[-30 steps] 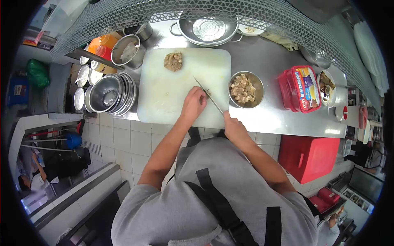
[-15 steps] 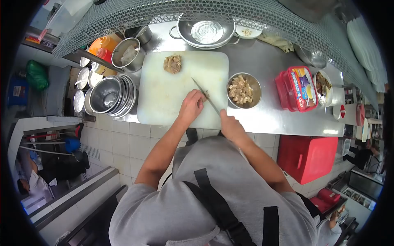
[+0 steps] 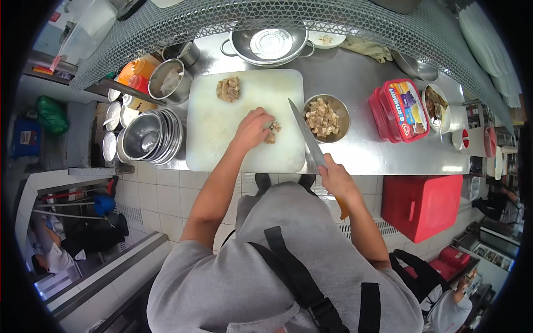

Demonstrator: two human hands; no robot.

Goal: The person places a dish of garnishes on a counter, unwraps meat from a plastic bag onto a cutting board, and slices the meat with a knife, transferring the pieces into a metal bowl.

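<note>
My right hand (image 3: 336,176) is wrapped round the orange handle of a long knife (image 3: 308,136), its blade slanting up and left over the right edge of the white cutting board (image 3: 216,130). On the board my left hand (image 3: 254,129) is bent, its fingertips at small cut pieces of meat (image 3: 271,134); whether it grips any is too small to tell. A clump of meat (image 3: 228,89) lies near the board's top left. Just right of the board stands a steel bowl (image 3: 345,119) of meat chunks (image 3: 322,117).
Stacked steel bowls (image 3: 143,136) and a steel pot (image 3: 186,83) stand left of the board. A colander (image 3: 270,44) is behind it. Red tubs (image 3: 397,111) and a dish of food (image 3: 436,108) are at the right. A red bin (image 3: 419,205) stands below the counter.
My right hand has moved the knife right, away from the meat by my left hand. My left hand has shifted slightly and small pieces now show beside its fingers.
</note>
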